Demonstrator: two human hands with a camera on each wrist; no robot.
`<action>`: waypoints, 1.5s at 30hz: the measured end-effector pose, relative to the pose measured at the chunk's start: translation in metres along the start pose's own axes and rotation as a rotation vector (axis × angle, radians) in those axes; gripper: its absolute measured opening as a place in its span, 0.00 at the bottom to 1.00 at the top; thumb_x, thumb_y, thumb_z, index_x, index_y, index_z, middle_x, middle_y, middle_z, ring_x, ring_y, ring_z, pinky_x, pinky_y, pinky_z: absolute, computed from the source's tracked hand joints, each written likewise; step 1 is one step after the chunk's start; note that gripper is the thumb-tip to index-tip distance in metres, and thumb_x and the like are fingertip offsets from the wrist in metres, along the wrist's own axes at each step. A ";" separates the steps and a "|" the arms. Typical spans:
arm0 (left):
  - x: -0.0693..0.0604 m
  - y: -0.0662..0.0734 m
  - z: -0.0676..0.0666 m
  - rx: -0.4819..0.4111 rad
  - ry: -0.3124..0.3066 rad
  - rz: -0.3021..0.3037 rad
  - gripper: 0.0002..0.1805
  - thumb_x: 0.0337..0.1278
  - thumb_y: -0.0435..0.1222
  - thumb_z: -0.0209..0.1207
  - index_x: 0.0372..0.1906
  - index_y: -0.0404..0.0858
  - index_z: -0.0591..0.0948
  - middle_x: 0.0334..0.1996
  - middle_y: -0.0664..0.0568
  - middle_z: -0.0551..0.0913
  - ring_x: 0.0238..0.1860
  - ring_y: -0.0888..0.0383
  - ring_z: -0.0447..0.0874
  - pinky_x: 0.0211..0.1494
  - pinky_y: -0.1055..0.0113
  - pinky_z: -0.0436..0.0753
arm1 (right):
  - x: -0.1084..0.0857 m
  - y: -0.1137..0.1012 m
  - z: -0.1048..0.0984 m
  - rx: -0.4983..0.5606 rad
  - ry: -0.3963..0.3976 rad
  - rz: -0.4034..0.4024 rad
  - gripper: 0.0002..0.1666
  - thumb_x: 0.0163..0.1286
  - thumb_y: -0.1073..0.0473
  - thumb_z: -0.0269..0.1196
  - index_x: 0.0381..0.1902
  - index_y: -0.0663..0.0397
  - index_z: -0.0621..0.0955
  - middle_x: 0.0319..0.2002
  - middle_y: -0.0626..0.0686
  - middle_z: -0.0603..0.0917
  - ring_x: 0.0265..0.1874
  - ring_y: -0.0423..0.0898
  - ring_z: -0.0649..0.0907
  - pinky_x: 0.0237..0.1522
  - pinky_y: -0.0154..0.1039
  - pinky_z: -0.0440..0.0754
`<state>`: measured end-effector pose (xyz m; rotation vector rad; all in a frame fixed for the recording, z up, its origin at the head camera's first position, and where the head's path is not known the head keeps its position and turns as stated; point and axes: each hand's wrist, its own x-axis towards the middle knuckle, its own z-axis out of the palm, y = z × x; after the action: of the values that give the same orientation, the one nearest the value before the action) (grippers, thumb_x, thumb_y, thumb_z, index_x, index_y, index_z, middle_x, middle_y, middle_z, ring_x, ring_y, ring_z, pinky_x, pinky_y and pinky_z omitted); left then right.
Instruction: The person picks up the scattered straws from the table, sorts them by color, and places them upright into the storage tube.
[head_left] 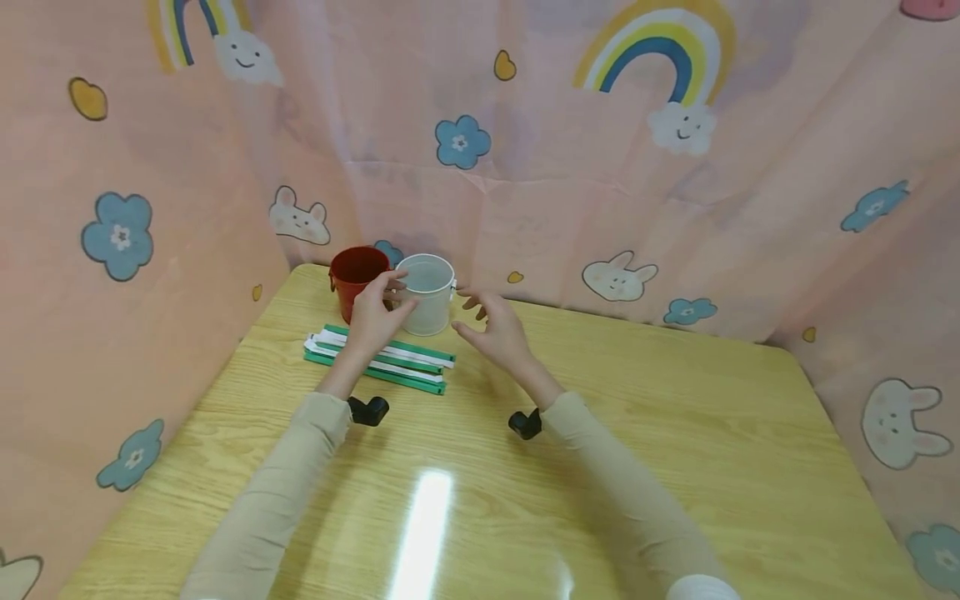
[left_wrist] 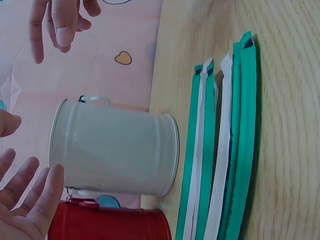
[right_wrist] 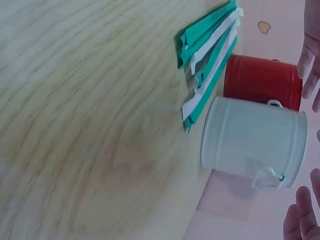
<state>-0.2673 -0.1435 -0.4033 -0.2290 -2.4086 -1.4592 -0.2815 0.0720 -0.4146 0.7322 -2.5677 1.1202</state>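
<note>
A white metal bucket [head_left: 427, 310] stands upright at the back of the table, close beside a red bucket [head_left: 352, 292]. My left hand [head_left: 372, 318] is at the rim of the white bucket, fingers spread and loosely bent; whether it touches cannot be told. Opposite, my right hand [head_left: 497, 332] hovers just right of the same bucket, apart from it, with relaxed fingers and nothing in them. In the left wrist view, several long thin green-and-white packets [left_wrist: 245, 130] lie side by side in front of the buckets. My left forearm passes over part of them in the head view.
A wooden table [head_left: 660, 433] with a bright reflection near its front carries these things. Behind it and at both sides hangs a pink patterned cloth [head_left: 540, 217]. Black wrist mounts [head_left: 369, 411] stick out under both wrists.
</note>
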 end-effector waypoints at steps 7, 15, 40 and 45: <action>0.003 -0.007 -0.012 -0.049 0.054 -0.039 0.25 0.59 0.37 0.63 0.61 0.34 0.73 0.54 0.38 0.79 0.53 0.43 0.77 0.59 0.50 0.77 | 0.006 -0.001 0.012 0.079 -0.018 0.049 0.31 0.58 0.60 0.70 0.60 0.53 0.75 0.44 0.57 0.83 0.38 0.54 0.82 0.40 0.46 0.82; 0.008 -0.011 -0.025 -0.105 0.099 -0.068 0.25 0.60 0.36 0.62 0.61 0.34 0.73 0.55 0.39 0.78 0.55 0.43 0.76 0.61 0.52 0.77 | 0.014 -0.004 0.023 0.159 -0.040 0.064 0.29 0.58 0.64 0.69 0.58 0.54 0.75 0.44 0.60 0.82 0.37 0.53 0.82 0.36 0.38 0.79; 0.015 -0.046 -0.062 -0.103 0.295 -0.125 0.29 0.55 0.39 0.66 0.61 0.34 0.73 0.57 0.41 0.75 0.53 0.45 0.70 0.43 0.71 0.71 | 0.024 -0.012 0.068 0.275 -0.158 0.097 0.25 0.57 0.67 0.70 0.53 0.59 0.77 0.45 0.59 0.83 0.42 0.53 0.84 0.45 0.43 0.84; 0.015 -0.057 -0.067 -0.128 0.277 -0.181 0.32 0.54 0.39 0.67 0.63 0.35 0.71 0.60 0.41 0.74 0.55 0.45 0.68 0.47 0.67 0.71 | 0.022 -0.012 0.076 0.294 -0.201 0.103 0.23 0.58 0.67 0.69 0.52 0.59 0.77 0.46 0.60 0.83 0.42 0.55 0.84 0.45 0.43 0.84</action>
<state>-0.2855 -0.2299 -0.4164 0.1585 -2.1620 -1.6069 -0.2955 0.0014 -0.4498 0.8223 -2.6603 1.5547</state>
